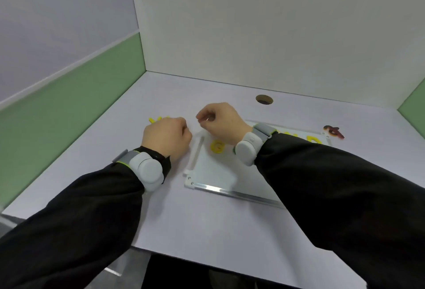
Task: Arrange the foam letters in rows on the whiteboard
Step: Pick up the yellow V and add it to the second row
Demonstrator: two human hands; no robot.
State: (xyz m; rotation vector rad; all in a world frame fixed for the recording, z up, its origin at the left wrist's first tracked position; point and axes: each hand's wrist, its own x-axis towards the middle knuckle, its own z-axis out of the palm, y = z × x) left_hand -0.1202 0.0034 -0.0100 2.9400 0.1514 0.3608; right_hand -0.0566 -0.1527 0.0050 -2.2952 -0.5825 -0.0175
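Yellow letters [158, 119] lie just beyond the left hand [166, 138], nearer it than the right hand [219, 122]; both hands' fingers are curled, their hold unclear.

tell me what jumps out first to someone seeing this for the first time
Two black-sleeved arms with grey wrist devices meet mid-table, the left hand and right hand both curled with knuckles up. Under the right forearm lies the white metal-framed whiteboard with a yellow foam letter G near its left end. Dark red foam letters sit off the board at far right, and yellow foam pieces peek out beyond the left hand.
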